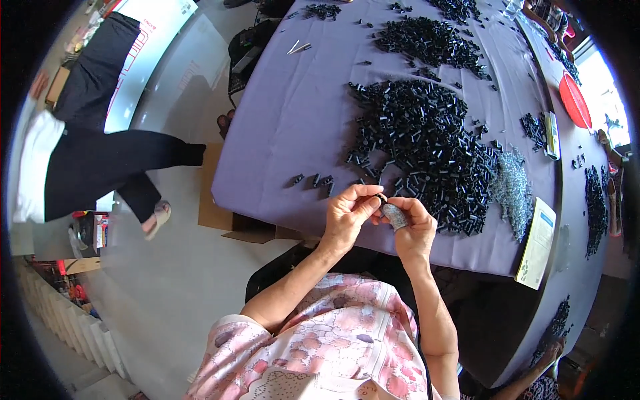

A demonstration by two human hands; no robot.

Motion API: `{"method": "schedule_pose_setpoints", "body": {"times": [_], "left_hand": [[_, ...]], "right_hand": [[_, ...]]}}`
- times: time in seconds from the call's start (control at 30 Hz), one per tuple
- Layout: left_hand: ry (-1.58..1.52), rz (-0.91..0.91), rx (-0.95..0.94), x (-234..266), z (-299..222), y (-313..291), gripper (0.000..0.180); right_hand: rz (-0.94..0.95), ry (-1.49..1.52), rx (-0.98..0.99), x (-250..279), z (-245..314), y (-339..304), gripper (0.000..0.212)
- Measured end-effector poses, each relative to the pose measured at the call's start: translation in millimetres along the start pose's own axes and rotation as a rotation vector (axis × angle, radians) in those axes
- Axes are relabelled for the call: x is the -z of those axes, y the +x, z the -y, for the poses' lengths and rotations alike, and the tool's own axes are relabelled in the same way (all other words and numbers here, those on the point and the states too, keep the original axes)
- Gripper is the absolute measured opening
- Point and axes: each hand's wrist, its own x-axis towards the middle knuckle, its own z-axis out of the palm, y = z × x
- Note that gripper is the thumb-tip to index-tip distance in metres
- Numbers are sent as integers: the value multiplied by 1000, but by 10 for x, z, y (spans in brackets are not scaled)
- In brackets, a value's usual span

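My left hand (347, 217) and my right hand (415, 227) meet above the near edge of the purple-covered table (280, 140). Between their fingertips is a small black part (382, 198), pinched from both sides; its exact shape is partly hidden. Small silvery pieces (395, 217) lie bunched in the curl of my right hand. Just beyond my hands spreads a large pile of short black cylindrical parts (427, 140). To its right sits a heap of tiny clear or silvery pieces (513, 193). Several loose black parts (323, 181) lie to the left.
A yellowish booklet (537, 243) lies on the table's right edge. More black parts (430, 43) are heaped farther back. A red basket (575, 100) rests on the adjoining table. An open cardboard box (213, 193) is by the left corner. One person (100, 163) in black trousers walks at left; a co-worker's hand (552, 352) shows lower right.
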Motion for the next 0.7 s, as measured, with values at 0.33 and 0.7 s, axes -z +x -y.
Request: {"method": "schedule_pose_setpoints", "body": {"times": [0.33,0.7], "left_hand": [[-43,-32,-83,-68,37,-10,17],[130,-94,-212,-226,-38,-77,18]], "right_hand": [[-28,133,-31,-46,73,11,24],[-35,93,-16,-57,128,24,19]]}}
